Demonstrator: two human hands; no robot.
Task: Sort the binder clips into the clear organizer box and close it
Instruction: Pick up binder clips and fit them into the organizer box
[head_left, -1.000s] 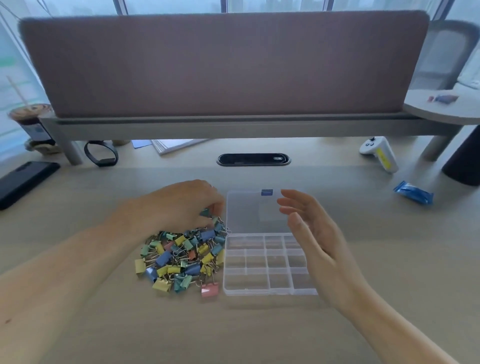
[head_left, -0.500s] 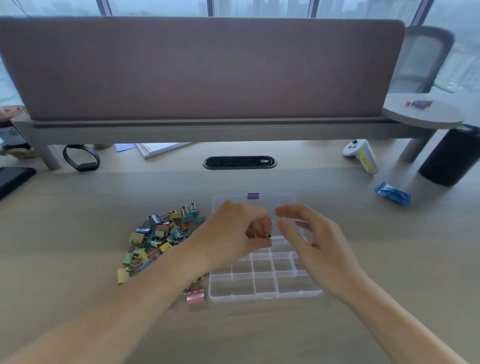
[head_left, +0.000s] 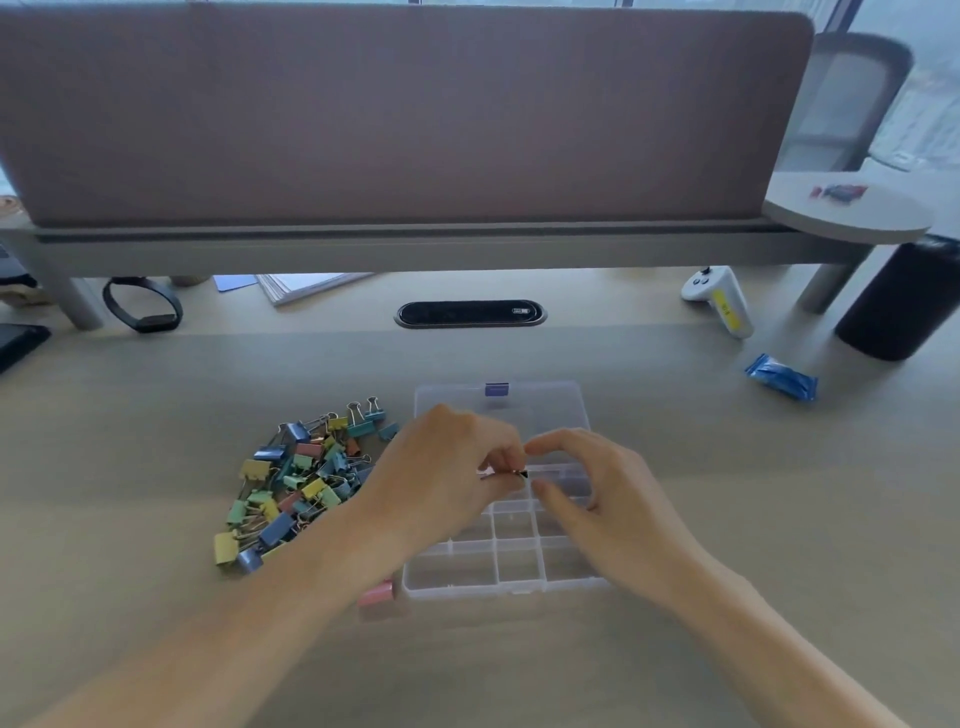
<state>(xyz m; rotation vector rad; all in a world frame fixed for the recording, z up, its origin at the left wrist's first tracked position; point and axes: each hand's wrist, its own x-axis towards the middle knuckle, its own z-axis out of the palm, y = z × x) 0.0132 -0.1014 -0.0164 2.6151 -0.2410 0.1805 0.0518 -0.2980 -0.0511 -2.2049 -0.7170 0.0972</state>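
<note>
The left hand (head_left: 452, 478) was curled up tight, with a small dark binder clip (head_left: 521, 473) pinched at its fingertips and held over the far compartments of the clear organizer box (head_left: 519, 569). The right hand (head_left: 608, 499) was parked just beside it, thumb and forefinger bent into a narrow C right at that clip (whether it was actually being touched couldn't be made out, too blurry). The box was laid open on the desk (head_left: 156, 415), its lid (head_left: 545, 405) flopped flat on the far side. The pile of binder clips (head_left: 301, 478), all pastel colours, was heaped just left of the box, partly hidden by the left forearm. A pink clip (head_left: 375, 594) was left by the box's near-left corner. Further out to the right, a blue packet (head_left: 781, 376) and a white controller (head_left: 719, 301) were spotted.
</note>
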